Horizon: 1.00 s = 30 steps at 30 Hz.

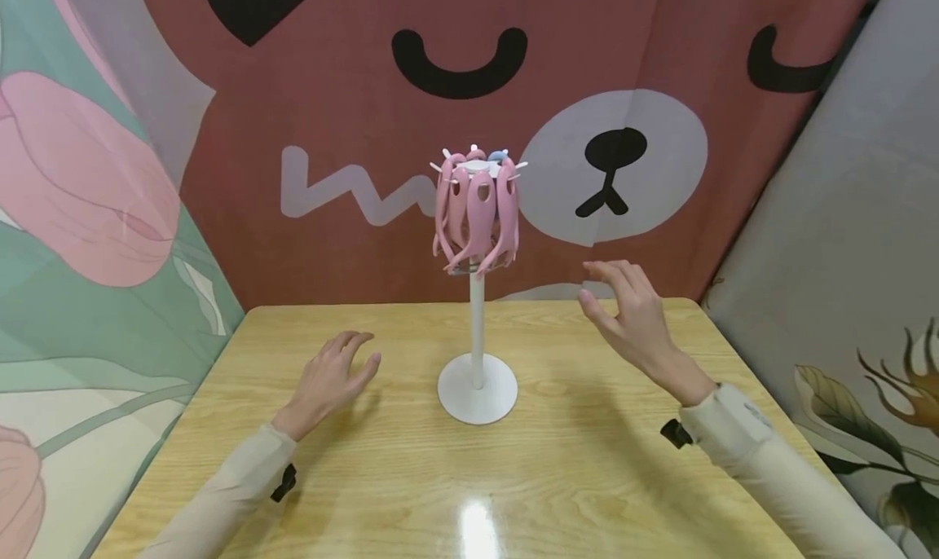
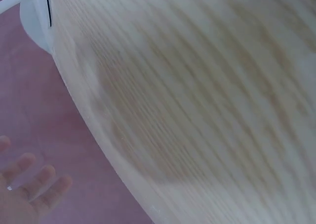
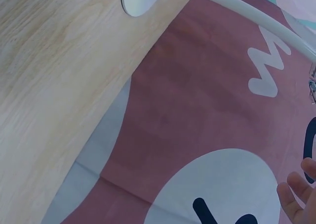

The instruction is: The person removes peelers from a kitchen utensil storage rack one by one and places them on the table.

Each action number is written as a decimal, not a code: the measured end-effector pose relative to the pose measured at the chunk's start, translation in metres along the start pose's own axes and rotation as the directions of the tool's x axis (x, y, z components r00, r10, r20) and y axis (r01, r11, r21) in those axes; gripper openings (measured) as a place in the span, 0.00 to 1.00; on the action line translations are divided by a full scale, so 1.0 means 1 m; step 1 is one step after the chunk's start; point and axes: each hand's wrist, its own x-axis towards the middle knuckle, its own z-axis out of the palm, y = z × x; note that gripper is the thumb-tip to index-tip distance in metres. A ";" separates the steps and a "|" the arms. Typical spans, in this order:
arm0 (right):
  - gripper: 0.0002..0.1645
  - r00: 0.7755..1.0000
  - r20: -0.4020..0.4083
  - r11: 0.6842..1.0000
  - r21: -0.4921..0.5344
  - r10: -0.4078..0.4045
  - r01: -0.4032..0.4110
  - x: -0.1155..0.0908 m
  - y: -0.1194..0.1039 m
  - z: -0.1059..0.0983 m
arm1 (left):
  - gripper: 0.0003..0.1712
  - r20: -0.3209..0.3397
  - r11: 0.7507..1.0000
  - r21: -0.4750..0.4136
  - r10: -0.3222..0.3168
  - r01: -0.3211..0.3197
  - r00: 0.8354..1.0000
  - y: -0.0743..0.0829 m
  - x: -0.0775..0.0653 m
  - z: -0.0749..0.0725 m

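On the wooden table stands a white rack (image 1: 478,323) with a round base and a ring of short pegs at its top. Several pink, strap-like pieces with tapering, curled ends (image 1: 481,213) hang from the pegs; what they are I cannot tell. One blue piece (image 1: 498,156) shows at the back of the ring. My left hand (image 1: 330,384) hovers left of the base, fingers relaxed, holding nothing. To the right of the rack my right hand (image 1: 631,319) is raised, fingers loosely bent and apart from it. Only fingertips of the left hand (image 2: 37,187) and right hand (image 3: 296,194) show in the wrist views.
The light wooden tabletop (image 1: 367,477) ends at a back edge against a reddish-brown curtain (image 1: 330,257) with a cartoon bear face. Flowered fabric (image 1: 95,323) hangs on the left, and a grey patterned cloth (image 1: 829,282) hangs on the right.
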 end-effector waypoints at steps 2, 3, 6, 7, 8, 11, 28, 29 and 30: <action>0.31 1.000 0.001 1.000 0.005 0.008 -0.008 0.000 -0.001 0.001 | 0.30 0.006 1.000 -0.002 -0.004 0.004 1.000 0.001 -0.001 0.001; 0.31 1.000 0.002 1.000 0.005 0.011 -0.011 0.000 -0.001 0.001 | 0.30 0.012 1.000 -0.002 -0.007 0.007 1.000 0.001 -0.001 0.002; 0.32 1.000 0.007 1.000 0.008 0.020 -0.020 0.000 -0.002 0.002 | 0.30 0.016 1.000 -0.002 -0.007 0.007 1.000 0.002 -0.001 0.003; 0.32 1.000 0.012 1.000 0.009 0.024 -0.024 -0.001 -0.002 0.002 | 0.31 0.018 1.000 0.000 -0.007 0.007 1.000 0.002 0.000 0.003; 0.32 1.000 0.014 1.000 0.009 0.027 -0.027 0.000 -0.003 0.003 | 0.31 0.022 1.000 0.002 -0.007 0.007 1.000 0.003 0.000 0.003; 0.33 0.999 0.022 0.999 0.014 0.033 -0.033 0.000 -0.005 0.003 | 0.31 0.030 1.000 0.005 -0.015 0.015 0.999 0.003 0.000 0.002; 0.30 1.000 0.001 1.000 0.020 -0.011 0.011 0.008 -0.007 0.006 | 0.30 0.038 0.999 -0.039 -0.014 0.016 0.999 0.002 0.000 0.008; 0.30 1.000 -0.002 1.000 0.022 -0.014 0.014 0.009 -0.007 0.007 | 0.30 0.035 0.999 -0.041 -0.012 0.014 0.999 0.002 0.000 0.008; 0.30 1.000 -0.008 1.000 0.026 -0.017 0.017 0.010 -0.007 0.007 | 0.30 0.033 0.999 -0.042 -0.011 0.012 0.999 0.002 0.000 0.009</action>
